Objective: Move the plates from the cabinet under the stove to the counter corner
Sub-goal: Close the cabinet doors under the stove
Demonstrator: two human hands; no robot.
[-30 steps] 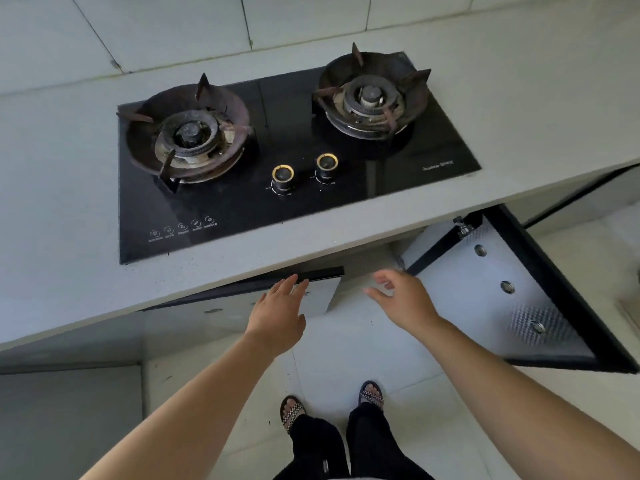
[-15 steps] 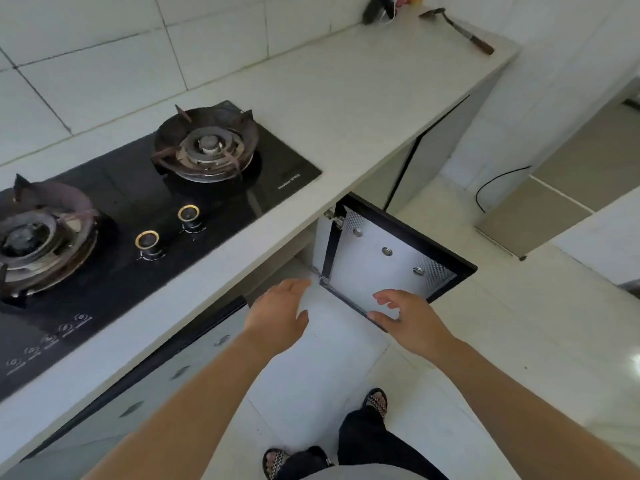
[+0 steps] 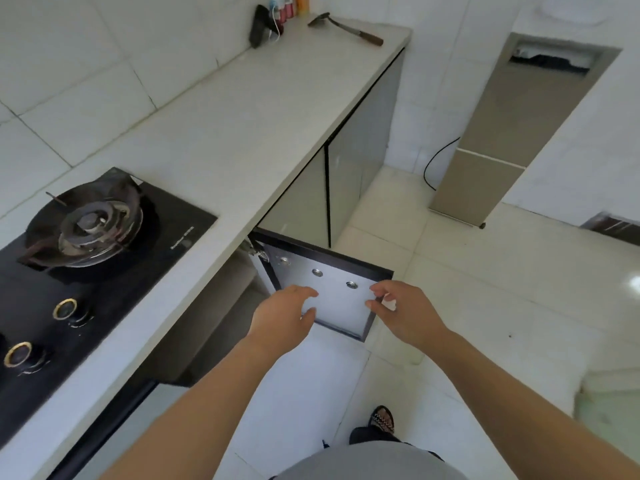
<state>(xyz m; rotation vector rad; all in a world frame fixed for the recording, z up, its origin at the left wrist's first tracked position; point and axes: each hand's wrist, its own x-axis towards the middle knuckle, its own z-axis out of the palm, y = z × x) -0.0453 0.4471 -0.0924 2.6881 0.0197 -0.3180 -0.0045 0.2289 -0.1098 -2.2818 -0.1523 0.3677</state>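
The black glass stove is set into the pale bench at the far left, with one burner in view and two gold-ringed knobs nearer the front edge. Just right of the stove, under the bench edge, the cabinet under it stands open; its interior is dark and no plates can be made out in it. The cabinet door is swung out to the right of the stove, its pale inner face with three round metal fittings turned toward the camera.

The left hand hangs in front of the door's inner face, fingers loosely spread and curled, holding nothing. The right hand is at the door's outer free edge, thumb and fingers curved wide on either side of it; whether they touch the edge cannot be told.

Well beyond the stove, at the far bench corner, lie a metal spatula with a wooden handle, a dark object leaning on the wall tiles, and some bottles. Farther right of the stove, a tall beige fridge stands on the tiled floor. One sandalled foot shows below the hands.
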